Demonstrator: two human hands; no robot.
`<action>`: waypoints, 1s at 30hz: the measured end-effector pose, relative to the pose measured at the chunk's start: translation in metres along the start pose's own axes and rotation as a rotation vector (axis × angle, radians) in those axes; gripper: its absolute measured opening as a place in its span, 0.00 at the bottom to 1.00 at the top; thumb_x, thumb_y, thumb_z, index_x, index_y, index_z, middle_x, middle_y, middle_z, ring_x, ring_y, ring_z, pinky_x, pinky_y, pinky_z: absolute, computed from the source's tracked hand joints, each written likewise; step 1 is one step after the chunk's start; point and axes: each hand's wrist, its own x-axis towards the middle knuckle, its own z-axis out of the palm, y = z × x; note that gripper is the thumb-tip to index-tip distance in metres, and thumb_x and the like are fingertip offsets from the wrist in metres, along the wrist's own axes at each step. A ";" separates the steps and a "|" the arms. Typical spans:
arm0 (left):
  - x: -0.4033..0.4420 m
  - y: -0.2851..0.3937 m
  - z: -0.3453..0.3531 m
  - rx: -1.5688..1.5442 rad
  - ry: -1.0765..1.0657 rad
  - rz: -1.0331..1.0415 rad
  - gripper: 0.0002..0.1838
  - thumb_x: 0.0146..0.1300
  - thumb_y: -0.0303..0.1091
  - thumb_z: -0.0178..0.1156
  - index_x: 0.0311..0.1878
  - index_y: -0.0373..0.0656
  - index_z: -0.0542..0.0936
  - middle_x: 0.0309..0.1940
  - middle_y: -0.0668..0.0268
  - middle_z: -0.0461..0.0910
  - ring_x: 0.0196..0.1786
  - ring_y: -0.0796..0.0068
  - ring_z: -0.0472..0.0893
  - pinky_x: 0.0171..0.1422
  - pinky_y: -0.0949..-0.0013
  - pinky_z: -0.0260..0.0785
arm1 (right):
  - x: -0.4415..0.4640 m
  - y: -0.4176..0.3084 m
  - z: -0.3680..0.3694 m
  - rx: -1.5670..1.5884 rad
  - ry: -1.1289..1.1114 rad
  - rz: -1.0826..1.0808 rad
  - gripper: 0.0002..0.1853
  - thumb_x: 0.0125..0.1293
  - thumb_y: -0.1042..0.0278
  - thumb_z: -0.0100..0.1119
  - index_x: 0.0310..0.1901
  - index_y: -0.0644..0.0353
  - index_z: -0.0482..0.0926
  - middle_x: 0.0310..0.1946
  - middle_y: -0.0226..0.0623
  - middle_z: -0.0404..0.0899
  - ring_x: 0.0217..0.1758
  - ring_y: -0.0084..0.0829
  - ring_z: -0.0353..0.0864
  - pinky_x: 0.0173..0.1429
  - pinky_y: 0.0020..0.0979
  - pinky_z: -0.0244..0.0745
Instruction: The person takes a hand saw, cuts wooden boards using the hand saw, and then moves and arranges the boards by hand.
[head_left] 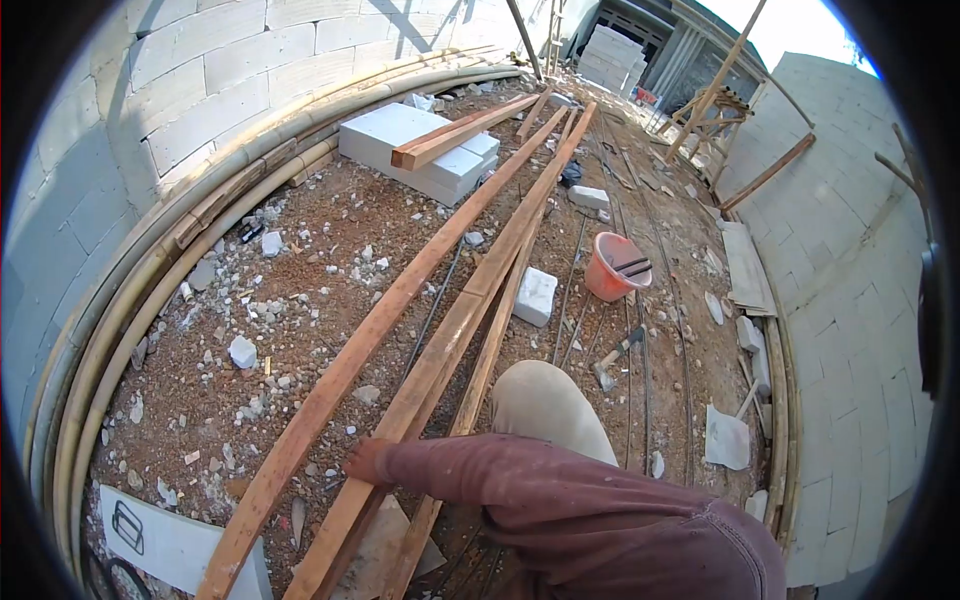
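My right hand [368,460] is at the lower middle, reaching across from the right in a maroon sleeve. Its fingers are bent over the left edge of a long wooden beam [455,335] and appear to grip it. Part of the hand is hard to make out. Another reddish beam [350,360] lies to the left of the hand, and a narrower wooden piece [492,360] runs along the right of the gripped beam. My left hand is out of view.
White blocks [385,135] carry short beams at the upper left. An orange bucket [605,275] holds dark tools; a hammer [618,358] lies below it. Thin metal rods [645,400] run along the ground. Bamboo poles [110,365] line the left wall. My bent knee [550,400] is beside the wood.
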 end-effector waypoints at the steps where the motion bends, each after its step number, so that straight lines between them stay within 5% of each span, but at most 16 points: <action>1: 0.018 0.034 0.011 -0.004 -0.201 0.013 0.24 0.77 0.42 0.58 0.65 0.32 0.79 0.63 0.47 0.80 0.66 0.50 0.78 0.72 0.55 0.68 | -0.003 -0.001 -0.003 0.014 -0.012 -0.013 0.39 0.41 0.52 0.82 0.57 0.55 0.77 0.54 0.37 0.84 0.63 0.38 0.81 0.64 0.43 0.74; 3: 0.059 0.033 0.087 -0.183 -0.476 0.327 0.21 0.77 0.37 0.56 0.62 0.29 0.77 0.55 0.53 0.83 0.59 0.62 0.82 0.65 0.60 0.72 | -0.010 -0.001 -0.017 0.035 -0.023 -0.023 0.38 0.42 0.52 0.81 0.56 0.54 0.77 0.53 0.38 0.84 0.63 0.37 0.81 0.63 0.42 0.74; 4: 0.046 0.102 0.105 -0.165 -0.673 0.252 0.23 0.70 0.32 0.63 0.63 0.29 0.76 0.58 0.51 0.81 0.61 0.61 0.81 0.67 0.59 0.71 | -0.010 0.002 -0.019 0.051 -0.035 -0.028 0.37 0.43 0.52 0.81 0.57 0.55 0.78 0.53 0.39 0.84 0.63 0.38 0.81 0.63 0.43 0.74; 8: 0.013 0.182 0.246 0.070 -0.973 0.636 0.44 0.57 0.50 0.77 0.68 0.27 0.72 0.64 0.41 0.76 0.66 0.46 0.78 0.70 0.52 0.71 | -0.004 -0.003 -0.022 0.117 -0.077 -0.038 0.35 0.47 0.51 0.79 0.56 0.57 0.79 0.53 0.41 0.84 0.62 0.41 0.81 0.62 0.43 0.76; 10: -0.007 0.200 0.318 0.196 -1.117 0.525 0.57 0.49 0.58 0.80 0.71 0.23 0.67 0.64 0.38 0.75 0.69 0.45 0.75 0.73 0.53 0.69 | -0.006 -0.001 -0.026 0.171 -0.094 -0.051 0.34 0.49 0.50 0.78 0.56 0.58 0.80 0.52 0.41 0.85 0.60 0.41 0.82 0.60 0.43 0.76; 12: -0.030 0.216 0.367 0.158 -1.124 0.624 0.61 0.45 0.63 0.81 0.69 0.22 0.67 0.63 0.36 0.75 0.68 0.45 0.77 0.72 0.53 0.70 | -0.008 0.002 -0.028 0.212 -0.104 -0.075 0.33 0.51 0.49 0.76 0.56 0.58 0.81 0.52 0.42 0.85 0.59 0.41 0.83 0.59 0.42 0.77; 15: -0.057 0.248 0.392 0.402 -1.270 0.465 0.56 0.45 0.62 0.81 0.65 0.25 0.70 0.61 0.38 0.78 0.65 0.44 0.80 0.68 0.53 0.73 | -0.015 0.006 -0.027 0.257 -0.115 -0.116 0.31 0.54 0.48 0.74 0.55 0.60 0.82 0.51 0.42 0.86 0.56 0.41 0.85 0.57 0.41 0.79; 22: -0.065 0.238 0.399 0.471 -1.123 0.451 0.45 0.47 0.58 0.80 0.56 0.31 0.73 0.51 0.37 0.83 0.56 0.38 0.84 0.61 0.48 0.77 | -0.053 0.022 -0.046 0.408 -0.231 -0.275 0.29 0.62 0.45 0.69 0.54 0.62 0.84 0.48 0.44 0.88 0.50 0.42 0.88 0.52 0.40 0.82; 27: -0.067 0.230 0.402 0.444 -1.084 0.384 0.41 0.48 0.57 0.80 0.52 0.34 0.73 0.49 0.39 0.83 0.52 0.38 0.85 0.58 0.47 0.78 | -0.149 0.108 -0.147 0.920 -0.448 -0.506 0.29 0.68 0.43 0.66 0.53 0.64 0.86 0.47 0.45 0.89 0.46 0.42 0.90 0.48 0.38 0.84; 28: -0.067 0.228 0.402 0.446 -1.080 0.415 0.40 0.48 0.57 0.79 0.52 0.34 0.73 0.48 0.40 0.84 0.51 0.38 0.85 0.57 0.47 0.78 | -0.174 0.142 -0.167 1.087 -0.354 -0.449 0.29 0.69 0.42 0.65 0.53 0.65 0.86 0.46 0.45 0.90 0.45 0.42 0.91 0.47 0.38 0.85; 30: -0.070 0.233 0.398 0.456 -1.070 0.490 0.40 0.49 0.57 0.79 0.52 0.35 0.73 0.47 0.41 0.84 0.50 0.39 0.85 0.56 0.46 0.78 | -0.209 0.240 -0.163 1.496 0.348 -0.009 0.22 0.71 0.50 0.66 0.42 0.66 0.84 0.34 0.39 0.89 0.37 0.29 0.88 0.44 0.35 0.82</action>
